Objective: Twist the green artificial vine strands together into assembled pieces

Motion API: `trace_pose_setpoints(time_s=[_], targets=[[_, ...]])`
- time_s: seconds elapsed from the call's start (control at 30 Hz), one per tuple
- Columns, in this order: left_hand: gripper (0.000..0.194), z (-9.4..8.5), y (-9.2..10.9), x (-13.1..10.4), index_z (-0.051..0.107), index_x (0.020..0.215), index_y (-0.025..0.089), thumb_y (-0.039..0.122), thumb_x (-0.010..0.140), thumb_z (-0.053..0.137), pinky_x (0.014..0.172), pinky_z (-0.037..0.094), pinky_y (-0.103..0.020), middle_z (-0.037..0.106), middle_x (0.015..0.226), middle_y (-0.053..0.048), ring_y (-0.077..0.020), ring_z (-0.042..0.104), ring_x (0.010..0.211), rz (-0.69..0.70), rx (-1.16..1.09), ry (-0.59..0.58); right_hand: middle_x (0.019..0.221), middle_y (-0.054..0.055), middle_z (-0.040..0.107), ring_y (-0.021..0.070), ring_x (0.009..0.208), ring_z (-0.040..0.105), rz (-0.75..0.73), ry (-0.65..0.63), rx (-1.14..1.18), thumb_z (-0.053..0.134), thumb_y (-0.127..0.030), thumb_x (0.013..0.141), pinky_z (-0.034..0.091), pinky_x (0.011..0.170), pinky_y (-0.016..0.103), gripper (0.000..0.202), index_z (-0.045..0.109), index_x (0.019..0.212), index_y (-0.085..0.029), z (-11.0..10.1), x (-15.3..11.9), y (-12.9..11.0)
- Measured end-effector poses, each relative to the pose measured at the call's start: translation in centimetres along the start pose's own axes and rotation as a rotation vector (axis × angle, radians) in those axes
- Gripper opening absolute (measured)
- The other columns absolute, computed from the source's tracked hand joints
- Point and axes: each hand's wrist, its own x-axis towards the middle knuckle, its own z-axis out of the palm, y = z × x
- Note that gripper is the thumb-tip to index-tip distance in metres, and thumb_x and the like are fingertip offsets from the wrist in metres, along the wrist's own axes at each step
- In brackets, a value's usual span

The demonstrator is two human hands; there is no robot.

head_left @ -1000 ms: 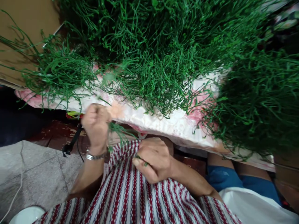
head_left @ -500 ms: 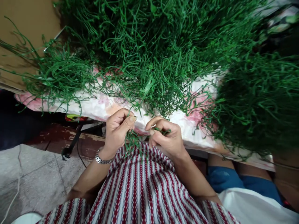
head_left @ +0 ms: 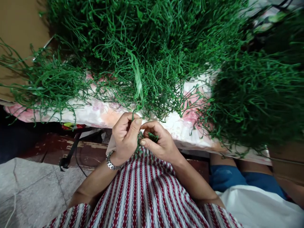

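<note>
Green stringy strands point(head_left: 152, 41) lie heaped over a table with a floral cloth point(head_left: 109, 115). At the table's front edge my left hand point(head_left: 127, 134) pinches a green strand between thumb and forefinger; a pale green bundle point(head_left: 137, 79) rises from just above it onto the heap. Close beside it, my right hand point(head_left: 158, 139) has curled fingers around a small green piece point(head_left: 152, 136), part of it hidden in the palm. More green strands point(head_left: 140, 145) hang between the hands, over the striped clothing.
Another dark green heap point(head_left: 256, 98) covers the right side, and a smaller clump point(head_left: 52, 82) lies at the left by a cardboard surface point(head_left: 21, 25). A person in blue shorts point(head_left: 228, 177) sits at the right. A dark strap point(head_left: 71, 152) hangs below the table.
The hands have come closer together, my right hand moving left. The pale bundle now stretches down to my left hand. The view has shifted slightly, with the heaps farther left.
</note>
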Motion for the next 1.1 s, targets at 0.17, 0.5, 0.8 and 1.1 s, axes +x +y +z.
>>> trace_pose_setpoints(time_s=[0.17, 0.5, 0.8, 1.1], targets=[[0.012, 0.5, -0.3, 0.1, 0.056, 0.079, 0.019, 0.031, 0.083, 0.058, 0.051, 0.035, -0.021, 0.046, 0.061, 0.004, -0.0079, 0.042, 0.054, -0.028, -0.035, -0.031, 0.073, 0.0, 0.055, 0.01, 0.063, 0.049, -0.113, 0.123, -0.245, 0.054, -0.018, 0.084, 0.04, 0.06, 0.022, 0.002, 0.052, 0.085, -0.018, -0.4, -0.2, -0.5], [0.014, 0.3, 0.9, -0.4, 0.056, 0.081, 0.019, 0.031, 0.079, 0.062, 0.054, 0.038, -0.022, 0.05, 0.066, 0.001, -0.0106, 0.045, 0.059, -0.132, -0.085, -0.374, 0.073, 0.002, 0.051, 0.0145, 0.065, 0.049, -0.291, 0.34, -0.41, 0.051, -0.017, 0.084, 0.04, 0.058, 0.027, 0.006, 0.049, 0.089, -0.02, -2.9, -1.7, -0.9], [0.01, 2.1, 2.2, 0.1, 0.058, 0.076, 0.018, 0.009, 0.079, 0.055, 0.067, 0.042, -0.025, 0.056, 0.079, -0.003, -0.0141, 0.054, 0.076, -0.016, 0.03, -0.612, 0.072, 0.002, 0.047, 0.0153, 0.067, 0.047, -0.339, 0.447, -0.529, 0.048, -0.015, 0.084, 0.04, 0.057, 0.027, 0.007, 0.045, 0.089, -0.02, -3.4, -2.8, -0.8], [0.012, 2.9, 0.4, -0.4, 0.067, 0.08, 0.02, 0.009, 0.075, 0.064, 0.076, 0.044, -0.026, 0.061, 0.084, -0.004, -0.0153, 0.056, 0.084, -0.019, -0.072, -0.591, 0.069, -0.001, 0.043, 0.0118, 0.061, 0.044, -0.293, 0.418, -0.435, 0.048, -0.016, 0.086, 0.036, 0.054, 0.023, 0.005, 0.045, 0.085, -0.019, -4.2, -3.4, -0.6]])
